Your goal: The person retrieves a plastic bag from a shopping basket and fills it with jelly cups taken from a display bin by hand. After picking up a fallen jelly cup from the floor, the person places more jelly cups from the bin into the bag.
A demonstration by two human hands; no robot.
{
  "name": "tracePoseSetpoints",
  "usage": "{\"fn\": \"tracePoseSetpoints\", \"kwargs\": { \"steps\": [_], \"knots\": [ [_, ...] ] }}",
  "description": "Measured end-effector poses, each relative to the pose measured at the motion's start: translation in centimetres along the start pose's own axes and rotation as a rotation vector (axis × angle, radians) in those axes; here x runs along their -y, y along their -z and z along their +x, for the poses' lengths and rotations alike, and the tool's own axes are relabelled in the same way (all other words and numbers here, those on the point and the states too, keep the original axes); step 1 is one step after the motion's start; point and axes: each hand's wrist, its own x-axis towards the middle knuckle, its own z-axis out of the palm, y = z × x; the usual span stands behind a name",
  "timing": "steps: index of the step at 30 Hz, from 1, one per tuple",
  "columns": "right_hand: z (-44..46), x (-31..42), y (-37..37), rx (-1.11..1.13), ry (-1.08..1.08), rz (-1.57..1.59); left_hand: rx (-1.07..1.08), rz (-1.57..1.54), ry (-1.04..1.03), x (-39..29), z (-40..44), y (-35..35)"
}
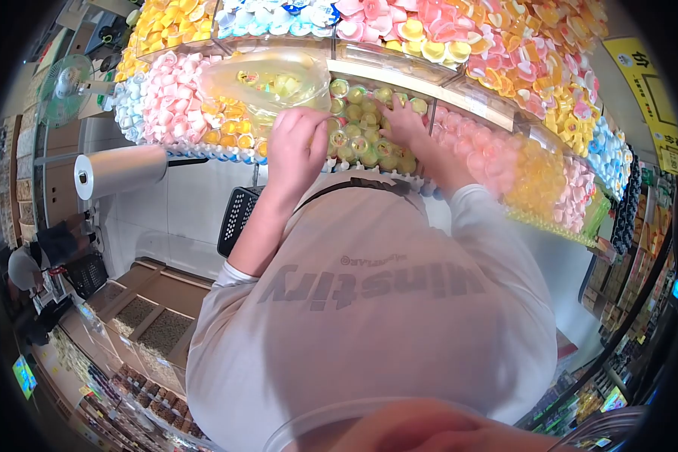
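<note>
My left hand [297,143] is closed on the gathered edge of a clear plastic bag [267,79]. The bag lies over the candy bins, and a few small yellow-green cups show through it. My right hand [405,122] reaches into a compartment of green jelly cups [365,124]. Its fingers are spread and touch the cups at the right side of that compartment. I cannot make out anything held in them.
Pink jelly cups [474,143] fill the compartment to the right, pink candies [175,98] one to the left. Clear dividers separate the bins. A plastic bag roll [120,172] stands at left, near a fan [66,89]. A black basket [237,218] hangs by my left forearm.
</note>
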Motion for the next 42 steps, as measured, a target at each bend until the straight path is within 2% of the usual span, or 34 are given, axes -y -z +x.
{"fn": "tracePoseSetpoints", "kwargs": {
  "steps": [1, 5, 8, 10, 14, 15, 17, 18, 20, 23, 25, 30, 33, 35, 36, 38, 40, 42],
  "knots": [
    [0.2, -0.3, -0.8, 0.001, -0.004, 0.016, 0.032, 0.048, 0.099, 0.3, -0.1, 0.1],
    [0.6, -0.8, -1.7, 0.020, 0.012, 0.065, 0.050, 0.247, 0.076, 1.1, 0.5, 0.3],
    [1.2, -2.5, -2.5, -0.025, 0.055, 0.209, 0.118, 0.359, 0.168, 0.8, 0.8, 0.6],
    [1.2, -2.7, -1.7, -0.066, 0.017, 0.270, 0.318, 0.409, 0.319, 0.5, 0.8, 0.8],
    [1.8, -2.7, -0.1, -0.204, -0.021, 0.459, 0.294, 0.428, 0.287, 1.1, -0.4, 0.6],
    [2.0, -2.4, 0.4, -0.199, -0.022, 0.459, 0.243, 0.351, 0.277, 0.9, -0.6, 0.6],
    [2.4, -1.4, 1.2, 0.137, 0.123, 0.414, 0.196, 0.268, 0.267, 0.8, -0.8, 0.3],
    [2.2, -0.2, 1.9, 0.138, 0.120, 0.414, 0.182, 0.202, 0.216, 0.7, -1.0, -0.1],
    [1.8, 2.6, 3.1, 0.410, 0.130, 0.058, 0.168, 0.137, 0.165, 0.5, -1.1, -0.5],
    [3.4, 3.0, -0.9, 0.366, 0.082, 0.062, 0.194, 0.140, 0.141, 0.2, -1.2, -0.6],
    [4.0, 3.4, -0.8, 0.404, 0.053, 0.007, 0.180, 0.097, 0.254, 0.4, -1.4, -0.6],
    [4.6, 3.1, 0.7, 0.437, 0.033, -0.006, 0.184, 0.209, 0.304, 0.7, -1.4, -0.1],
    [4.4, 1.7, 0.1, 0.414, 0.016, 0.103, 0.139, 0.261, 0.263, 1.0, -1.1, 0.5],
    [3.9, 0.5, -0.3, 0.323, 0.063, 0.362, 0.102, 0.280, 0.240, 1.3, -1.0, 1.0],
    [3.6, 0.3, 0.5, 0.328, 0.072, 0.358, 0.137, 0.287, 0.253, 1.5, -1.1, 1.3],
    [3.0, 0.4, 4.6, 0.333, 0.019, 0.814, 0.166, 0.296, 0.273, 1.6, -0.8, 1.6],
    [2.0, 2.7, 11.7, 0.444, 0.129, 1.086, 0.348, 0.406, 0.341, 1.6, -0.5, 1.5],
    [0.7, 5.8, 19.4, 0.691, 0.078, 1.325, 0.335, 0.424, 0.290, 3.3, -0.9, 0.5]
  ]
}}
